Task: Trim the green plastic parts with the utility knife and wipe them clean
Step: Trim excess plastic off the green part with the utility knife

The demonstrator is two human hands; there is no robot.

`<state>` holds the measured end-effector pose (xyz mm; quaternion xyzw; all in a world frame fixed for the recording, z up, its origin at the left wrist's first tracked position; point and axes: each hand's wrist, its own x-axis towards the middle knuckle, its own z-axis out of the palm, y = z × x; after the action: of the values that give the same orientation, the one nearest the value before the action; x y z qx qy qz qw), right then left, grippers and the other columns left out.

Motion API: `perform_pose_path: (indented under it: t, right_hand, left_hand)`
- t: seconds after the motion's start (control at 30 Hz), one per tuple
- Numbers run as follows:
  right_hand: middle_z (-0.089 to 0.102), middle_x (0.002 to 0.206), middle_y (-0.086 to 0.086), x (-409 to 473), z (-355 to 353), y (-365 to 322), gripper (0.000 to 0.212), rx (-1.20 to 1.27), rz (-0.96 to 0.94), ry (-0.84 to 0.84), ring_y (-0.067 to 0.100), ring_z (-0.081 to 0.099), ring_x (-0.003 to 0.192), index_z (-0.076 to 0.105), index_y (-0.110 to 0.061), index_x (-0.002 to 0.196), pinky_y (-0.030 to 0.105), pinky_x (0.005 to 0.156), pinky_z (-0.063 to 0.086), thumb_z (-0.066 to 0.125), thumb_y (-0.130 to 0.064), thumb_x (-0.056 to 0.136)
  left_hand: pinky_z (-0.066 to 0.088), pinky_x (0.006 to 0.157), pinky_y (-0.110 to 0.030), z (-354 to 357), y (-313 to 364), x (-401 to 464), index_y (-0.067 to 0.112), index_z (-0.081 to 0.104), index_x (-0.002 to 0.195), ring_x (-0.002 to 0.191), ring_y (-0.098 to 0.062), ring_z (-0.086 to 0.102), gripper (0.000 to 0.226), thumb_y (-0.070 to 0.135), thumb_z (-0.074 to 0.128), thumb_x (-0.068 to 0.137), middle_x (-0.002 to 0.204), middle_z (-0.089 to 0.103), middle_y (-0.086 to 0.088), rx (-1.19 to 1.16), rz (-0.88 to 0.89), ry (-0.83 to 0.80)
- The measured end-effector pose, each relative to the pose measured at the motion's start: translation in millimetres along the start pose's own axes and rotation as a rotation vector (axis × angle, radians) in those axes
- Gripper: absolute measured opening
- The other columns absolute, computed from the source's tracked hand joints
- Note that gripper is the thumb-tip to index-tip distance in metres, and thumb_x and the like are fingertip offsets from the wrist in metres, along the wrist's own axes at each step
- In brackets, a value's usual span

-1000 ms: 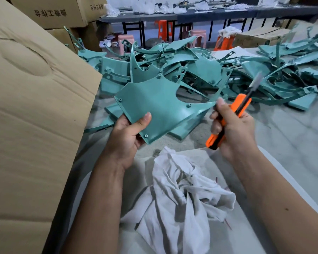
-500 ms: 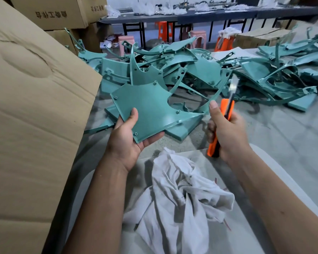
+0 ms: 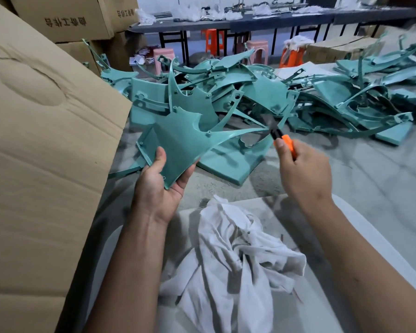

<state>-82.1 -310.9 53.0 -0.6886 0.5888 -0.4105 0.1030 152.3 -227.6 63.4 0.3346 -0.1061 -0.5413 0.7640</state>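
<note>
The part (image 3: 178,143) sits tilted in the left hand (image 3: 157,188), its low corner cradled in the palm, thumb pressed on the face and fingers curled under the rim; its long thin arm reaches out to a tip that meets the blade of the knife (image 3: 280,137); the right hand (image 3: 303,171) wraps the orange handle, forefinger laid along the top, blade blurred at the tip

The step looks like shaving flash off that arm's edge; it would go best with the blade held shallow and drawn away from the left hand, in light passes, since the arm is slim and likely to flex or chatter; a grip nearer the arm would stiffen it, though that brings fingers closer to the edge

Just below the part lies the rag (image 3: 228,255), crumpled on a pale sheet, ready for wiping; beyond the part the pile (image 3: 262,97) of like pieces crowds close, so strokes outward have little room; left of the part a carton flap (image 3: 46,140) stands near; right of the part, past the knife, the grey floor (image 3: 370,179) gives the freest room
</note>
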Motion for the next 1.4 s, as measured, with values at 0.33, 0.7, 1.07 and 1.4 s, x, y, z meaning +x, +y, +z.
perform_pose_path:
  t: [0.33, 0.7, 1.07, 1.4]
  right_hand:
    - [0.054, 0.065, 0.006, 19, -18, 22, 0.046, 0.096, 0.085, 0.108, 0.021, 0.047, 0.055, 0.050, -0.013, 0.073, 0.031, 0.049, 0.033, 0.044, -0.040, 0.110]
    - [0.057, 0.062, -0.011, -5, 1, -1, 0.014, -0.136, -0.224, -0.144, 0.011, 0.051, 0.053, 0.065, -0.026, 0.102, 0.027, 0.051, 0.032, 0.060, -0.040, 0.102]
    - [0.060, 0.069, -0.010, -11, 4, -8, 0.016, -0.178, -0.337, -0.309, 0.008, 0.053, 0.063, 0.072, -0.029, 0.090, 0.025, 0.053, 0.030, 0.065, -0.041, 0.097]
    - [0.073, 0.089, 0.003, -1, -8, 3, 0.018, -0.329, -0.081, 0.052, 0.030, 0.064, 0.079, 0.076, -0.031, 0.110, 0.039, 0.068, 0.055, 0.069, -0.030, 0.093]
  left_hand:
    - [0.061, 0.064, -0.035, 0, 3, -2, 0.022, 0.059, 0.133, 0.103, -0.030, 0.073, 0.031, 0.028, 0.053, 0.104, 0.125, 0.071, -0.008, 0.162, 0.165, 0.017]
    - [0.055, 0.061, -0.022, -5, 0, 5, 0.014, 0.065, 0.080, 0.068, -0.008, 0.068, 0.049, -0.029, 0.049, 0.066, 0.072, 0.074, 0.013, 0.669, 0.495, 0.176]
    - [0.047, 0.061, -0.020, -14, 3, 10, 0.023, 0.062, 0.049, 0.057, -0.012, 0.058, 0.039, -0.009, 0.044, 0.063, 0.051, 0.061, -0.001, 0.833, 0.772, -0.033]
    - [0.044, 0.059, -0.047, -3, -10, -5, 0.011, 0.057, 0.056, 0.062, -0.030, 0.056, 0.019, -0.003, 0.058, 0.069, 0.059, 0.059, -0.005, 1.143, 1.156, -0.165]
